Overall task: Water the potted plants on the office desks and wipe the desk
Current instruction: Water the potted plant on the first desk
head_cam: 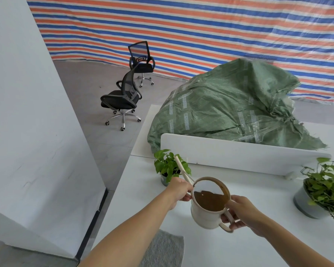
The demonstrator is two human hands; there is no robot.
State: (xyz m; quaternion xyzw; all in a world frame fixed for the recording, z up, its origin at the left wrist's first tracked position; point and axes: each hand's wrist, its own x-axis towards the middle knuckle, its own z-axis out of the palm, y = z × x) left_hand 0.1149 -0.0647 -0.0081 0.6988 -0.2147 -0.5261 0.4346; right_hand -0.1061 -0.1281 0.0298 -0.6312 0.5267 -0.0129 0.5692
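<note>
Backdrop: striped tarp (201,26) in orange, blue and white hangs across the far side; two black office chairs (123,101) stand on the grey floor before it.
Left side: pale wall panel (27,132) fills the left of the view and hides whatever lies behind it.
Table: white table (239,247), its left edge running toward the near left; near and right edges are cut off by the frame.
Divider: low white screen (239,151) stands along the table's far edge.
Sack: large green woven sack (229,105) lies behind the divider, its lower part hidden by it.
Watering can: cream watering can (208,207) held above the table's middle, its thin spout reaching up-left into the leaves of the small plant; dark liquid shows inside.
Left hand: left hand (178,190) is closed around the base of the spout beside the can's rim.
Right hand: right hand (239,212) is clamped on the can's handle, fingers wrapped through the loop.
Small plant: small potted plant (169,166) near the table's far left corner; its pot is mostly hidden by the left hand.
Second plant: larger potted plant (322,191) in a grey pot at the right edge, partly cut off.
Cloth: grey cloth (162,249) lies at the near edge, its lower part hidden by the left forearm and the frame.
</note>
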